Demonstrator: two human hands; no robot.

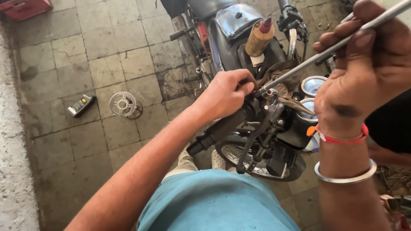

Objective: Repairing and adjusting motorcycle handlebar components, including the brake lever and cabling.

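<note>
Head view is showing the left hand point(224, 94) closing around the inner end of the motorcycle's handlebar point(222, 128), fingers curled together over the bar just above the black rubber grip. The right hand point(364, 68) is pinching a long, thin metal rod point(325, 51), thumb and fingers clamped on its upper part. The rod's long axis is running diagonally, from the upper right corner down toward the lower left, and its tip is pointing at the lever housing, just beside the left hand's knuckles. A brown rag point(284, 83) is lying under the rod's lower end, near two round gauges point(311, 85). A red thread band and a metal bangle point(346, 175) are sitting on the right wrist. On the tiled floor point(85, 55), well apart from the bike, a toothed sprocket point(123, 104) is lying beside a small dark container point(80, 105).
</note>
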